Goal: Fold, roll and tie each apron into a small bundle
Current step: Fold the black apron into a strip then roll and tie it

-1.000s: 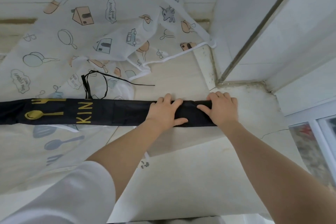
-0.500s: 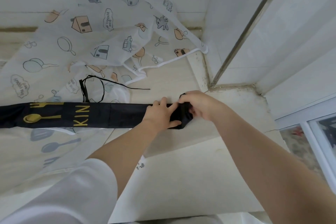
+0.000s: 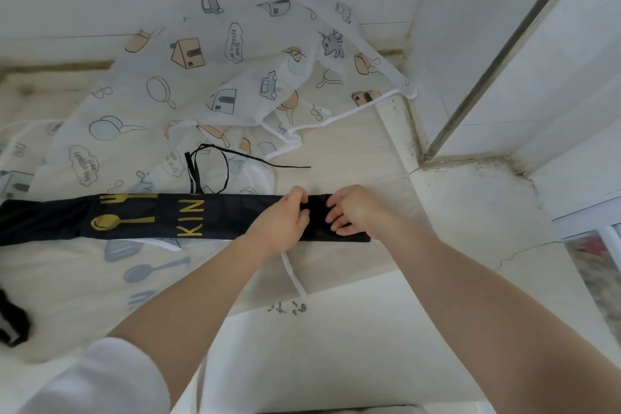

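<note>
So the black apron [image 3: 141,217] is folded into a long strip running across the middle of the frame, from the left edge to just right of centre. A second ago its right end lay flat under both palms; now I've turned that end over, so the roll has started and most of the strip is left to go. My left hand [image 3: 280,225] has its fingers curled, pinching the turned edge. My right hand [image 3: 353,213] lies with fingers fairly straight, pressing the fold down. The ties [image 3: 215,166] loop loose just above the strip, not used yet. Gold print reads "KIN", plus a spoon and fork. The white apron [image 3: 235,77] sprawls in the upper middle, untouched; one speech bubble on it seems to say "Happy".
</note>
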{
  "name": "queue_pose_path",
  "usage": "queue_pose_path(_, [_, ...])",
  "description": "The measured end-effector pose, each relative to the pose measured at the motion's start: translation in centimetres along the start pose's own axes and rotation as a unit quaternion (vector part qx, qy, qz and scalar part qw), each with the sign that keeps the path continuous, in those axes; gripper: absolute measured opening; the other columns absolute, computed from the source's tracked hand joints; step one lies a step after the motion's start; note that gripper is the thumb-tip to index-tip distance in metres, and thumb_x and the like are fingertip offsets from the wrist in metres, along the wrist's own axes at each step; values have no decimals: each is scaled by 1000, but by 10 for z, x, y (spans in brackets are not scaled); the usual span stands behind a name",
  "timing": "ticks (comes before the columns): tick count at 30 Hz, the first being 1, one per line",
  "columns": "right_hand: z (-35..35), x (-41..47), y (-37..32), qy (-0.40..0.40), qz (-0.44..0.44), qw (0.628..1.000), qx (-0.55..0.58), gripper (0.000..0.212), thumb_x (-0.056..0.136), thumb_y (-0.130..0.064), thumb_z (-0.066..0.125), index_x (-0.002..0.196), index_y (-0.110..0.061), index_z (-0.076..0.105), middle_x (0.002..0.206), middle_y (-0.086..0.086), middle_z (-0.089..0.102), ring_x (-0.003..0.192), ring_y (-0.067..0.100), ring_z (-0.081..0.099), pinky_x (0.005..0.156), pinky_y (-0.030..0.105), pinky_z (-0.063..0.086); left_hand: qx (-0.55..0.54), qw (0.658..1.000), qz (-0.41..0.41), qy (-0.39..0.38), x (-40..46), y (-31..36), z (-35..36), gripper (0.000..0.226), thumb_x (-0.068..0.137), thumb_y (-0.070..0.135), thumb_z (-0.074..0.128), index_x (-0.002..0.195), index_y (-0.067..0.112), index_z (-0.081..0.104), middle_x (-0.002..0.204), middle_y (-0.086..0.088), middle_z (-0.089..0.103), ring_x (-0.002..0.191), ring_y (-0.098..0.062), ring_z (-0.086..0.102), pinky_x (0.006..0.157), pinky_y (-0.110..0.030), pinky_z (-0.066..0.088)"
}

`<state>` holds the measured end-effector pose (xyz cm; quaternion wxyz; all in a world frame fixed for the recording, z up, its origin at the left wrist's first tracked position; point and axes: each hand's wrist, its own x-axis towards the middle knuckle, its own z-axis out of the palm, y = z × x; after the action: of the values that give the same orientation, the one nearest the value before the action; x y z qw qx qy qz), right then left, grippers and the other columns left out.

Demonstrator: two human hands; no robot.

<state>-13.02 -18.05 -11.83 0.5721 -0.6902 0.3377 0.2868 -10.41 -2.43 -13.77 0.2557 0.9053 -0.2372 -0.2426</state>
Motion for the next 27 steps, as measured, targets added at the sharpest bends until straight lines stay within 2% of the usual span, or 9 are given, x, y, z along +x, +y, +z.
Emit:
queue_pose_path(4, [-2, 3, 4, -18, -40, 989, -141, 31, 99, -8, 28, 112, -29, 47, 70, 10, 55, 54, 20, 50, 50, 26, 51, 106, 994, 14, -17, -1, 6, 5, 37, 93, 41, 49, 119, 17, 38, 105, -4, 48, 89, -25, 53, 72, -38, 46])
queue_pose_path(6, [-6, 1, 1, -35, -70, 972, -220, 29, 99, -10, 35, 117, -31, 44, 70, 8, 53, 55, 17, 48, 47, 23, 45, 187, 981, 10, -49, 3, 10, 7, 42, 91, 47, 49, 122, 20, 39, 117, -7, 44, 99, -28, 51, 78, -40, 47])
queue_pose_path(8, [-14, 3, 0, -27, -115, 950, -288, 30, 96, -10, 45, 121, -26, 49, 80, 5, 55, 66, 18, 51, 53, 21, 42, 191, 979, 3, -74, 7, 12, 5, 42, 91, 47, 52, 121, 19, 42, 119, -9, 42, 101, -29, 50, 83, -40, 47])
queue_pose_path(10, [-23, 9, 3, 73, -166, 915, -360, 23, 92, -15, 51, 114, -16, 57, 101, 6, 59, 90, 23, 57, 73, 27, 47, 129, 988, -17, -83, 11, 13, 1, 43, 87, 41, 60, 118, 16, 45, 118, -8, 45, 97, -24, 50, 84, -35, 45])
queue_pose_path(12, [-32, 10, 11, 178, -169, 882, -402, 21, 91, -23, 55, 108, -11, 55, 109, 9, 55, 100, 29, 55, 85, 35, 46, 79, 992, -58, -75, 13, 15, -3, 46, 82, 36, 68, 115, 16, 45, 115, -4, 49, 97, -21, 49, 86, -36, 43])
queue_pose_path(14, [-39, 8, 16, 183, -144, 903, -361, 28, 89, -25, 60, 108, -9, 47, 103, 9, 53, 93, 27, 53, 78, 33, 43, 97, 989, -83, -71, 13, 19, -3, 46, 80, 36, 69, 115, 18, 45, 114, -1, 49, 104, -22, 49, 90, -41, 40])
queue_pose_path(19, [-38, -1, 9, 62, -106, 981, -151, 37, 88, -16, 61, 114, -19, 36, 86, 5, 49, 77, 22, 52, 58, 29, 46, 89, 989, -86, -87, 13, 20, -2, 47, 82, 30, 68, 120, 16, 44, 118, -2, 50, 107, -24, 49, 88, -39, 38])
queue_pose_path(23, [-20, -13, -8, 1, -129, 991, -48, 24, 86, -3, 48, 103, -20, 49, 71, 7, 48, 48, 17, 46, 39, 20, 36, 127, 985, -91, -71, 10, 19, 0, 42, 82, 28, 62, 120, 23, 45, 115, 2, 54, 108, -24, 50, 85, -39, 30])
queue_pose_path(27, [-1, -21, -26, -28, -114, 990, -75, 4, 89, -15, 52, 87, -12, 54, 61, 8, 51, 41, 17, 51, 40, 19, 36, 99, 993, -45, -51, 1, 25, 10, 30, 84, 29, 57, 110, 21, 47, 108, 1, 56, 106, -24, 51, 91, -38, 30])
